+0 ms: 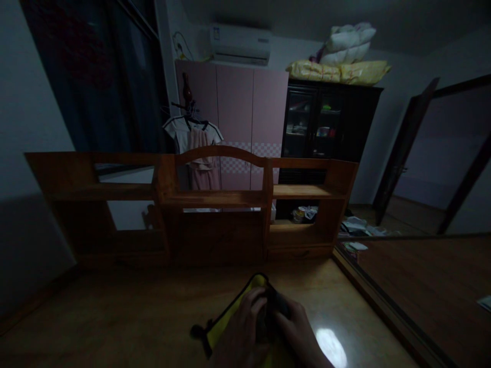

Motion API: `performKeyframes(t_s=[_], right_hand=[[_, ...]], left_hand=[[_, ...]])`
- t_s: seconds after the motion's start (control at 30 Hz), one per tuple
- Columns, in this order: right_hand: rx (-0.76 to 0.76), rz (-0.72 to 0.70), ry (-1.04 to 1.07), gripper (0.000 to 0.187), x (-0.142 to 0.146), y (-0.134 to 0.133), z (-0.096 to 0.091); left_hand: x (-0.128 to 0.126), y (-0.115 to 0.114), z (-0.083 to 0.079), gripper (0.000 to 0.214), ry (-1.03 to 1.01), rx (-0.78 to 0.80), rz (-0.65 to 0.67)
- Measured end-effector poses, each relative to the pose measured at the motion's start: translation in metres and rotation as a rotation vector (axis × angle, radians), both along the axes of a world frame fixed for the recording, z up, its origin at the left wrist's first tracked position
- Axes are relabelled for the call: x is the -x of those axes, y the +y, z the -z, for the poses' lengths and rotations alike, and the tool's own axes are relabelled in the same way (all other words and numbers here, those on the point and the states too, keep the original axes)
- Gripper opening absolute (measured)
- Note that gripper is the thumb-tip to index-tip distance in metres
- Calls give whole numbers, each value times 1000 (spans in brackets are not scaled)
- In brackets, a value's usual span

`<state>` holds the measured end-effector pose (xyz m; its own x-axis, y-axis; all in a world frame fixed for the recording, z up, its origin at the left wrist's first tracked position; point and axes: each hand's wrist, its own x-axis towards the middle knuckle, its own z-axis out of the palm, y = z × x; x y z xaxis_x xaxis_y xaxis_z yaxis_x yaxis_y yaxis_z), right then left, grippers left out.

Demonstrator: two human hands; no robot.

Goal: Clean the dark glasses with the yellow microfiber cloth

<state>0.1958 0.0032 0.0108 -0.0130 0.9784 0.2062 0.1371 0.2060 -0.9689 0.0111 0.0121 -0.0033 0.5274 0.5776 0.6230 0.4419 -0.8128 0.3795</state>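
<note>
On the wooden surface before me lies a yellow fabric piece with black edging [221,328], which looks like a flat bag or pouch. A dark knob or tab sticks out at its left corner. My left hand [245,322] lies over its middle with the fingers curled onto it. My right hand [294,322] is closed at its right edge, around a dark thing too dim to name. Between the two hands the view is dark, so what lies there is hidden. Both hands are close together, almost touching.
A wooden shelf unit [215,198] stands along the far edge of the wooden surface [153,312]. A raised rim [376,291] runs down the right. Beyond are hanging clothes [201,148], a pink wardrobe [235,102], a dark cabinet [356,122] and an open door [406,148].
</note>
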Motion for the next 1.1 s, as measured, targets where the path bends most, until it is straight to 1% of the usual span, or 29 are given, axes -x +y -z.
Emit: performKeyframes(t_s=[0.1,0.2,0.27,0.33,0.4,0.47,0.53,0.63,0.7,0.77,0.83,0.93,1.03,1.1], right_hand=[[94,-44,161,31,5,1,-4],[194,-109,333,36,8,-2,-8],[267,-164,463,41,9,-6,-11],[316,-210,563,43,11,-12,-16],[310,-236,624,39,13,-17,-20],[306,-243,681,32,15,-20,-23],[335,-220,738,30,17,-21,-24],[327,-102,771,37,19,-20,-28],[286,-70,776,40,20,-19,-31],[287,-110,791,41,20,-19,-32],[324,-140,808,40,21,-18,-29],[386,-130,802,39,19,-19,-21],[380,-108,771,36,16,-20,-14],[359,-120,753,37,15,-19,-12]], left_hand=[[1,-2,1,87,-37,42,-91],[-1,-6,-2,95,-11,66,-150],[-2,-7,-5,97,-2,88,-178],[-4,-7,-6,95,-14,103,-182],[-5,-6,-7,92,-44,109,-174],[-6,-5,-8,89,-93,121,-185],[-6,-4,-10,86,-150,140,-206],[-5,-3,-14,85,-213,161,-220],[-3,-3,-17,86,-224,163,-213],[-2,-3,-18,87,-217,155,-194],[-1,-3,-18,86,-206,151,-182],[-1,-2,-17,88,-179,154,-171],[-1,-1,-15,90,-154,127,-142],[-1,0,-13,91,-143,107,-130]])
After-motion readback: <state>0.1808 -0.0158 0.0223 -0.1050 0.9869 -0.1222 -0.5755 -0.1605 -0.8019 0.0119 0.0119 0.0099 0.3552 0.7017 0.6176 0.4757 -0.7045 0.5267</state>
